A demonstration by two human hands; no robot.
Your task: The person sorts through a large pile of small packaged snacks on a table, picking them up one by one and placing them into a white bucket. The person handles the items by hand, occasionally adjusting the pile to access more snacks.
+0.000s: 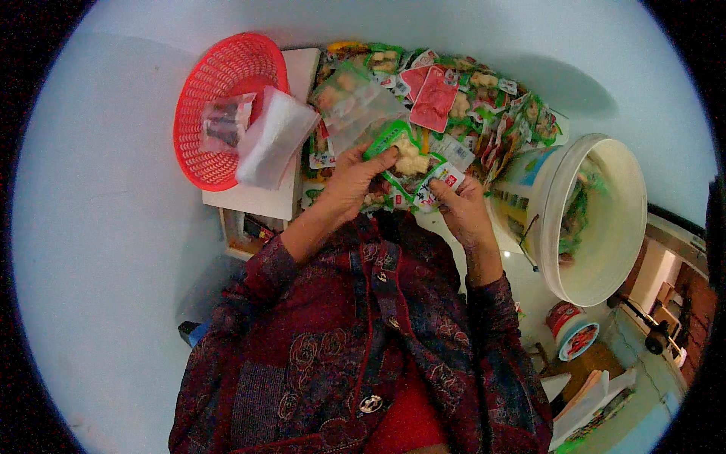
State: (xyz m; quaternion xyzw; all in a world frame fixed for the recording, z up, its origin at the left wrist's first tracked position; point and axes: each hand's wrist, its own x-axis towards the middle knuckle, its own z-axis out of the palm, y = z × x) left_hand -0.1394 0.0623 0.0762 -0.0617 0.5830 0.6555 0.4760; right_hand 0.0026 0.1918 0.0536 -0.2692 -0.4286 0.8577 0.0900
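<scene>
Between my two hands is a green-edged plastic food packet (410, 156) with a clear window showing pale pieces inside. My left hand (358, 173) grips its left side, the thumb lying across the front. At the lower right corner, my right hand (462, 207) pinches the packet by its white printed part. Right behind it spreads a heap of similar sealed packets (482, 96). A pink-red packet (435, 97) lies on top of the heap, and a clear plastic bag (363, 108) rests over its left part.
On the left, a red plastic basket (195, 113) on a white surface (249, 204) holds a stack of clear plastic bags (276, 139) and a small clear packet (227, 122). At right stands a white bucket (621, 227) with green packets inside. A red-and-white tub (573, 329) sits below it.
</scene>
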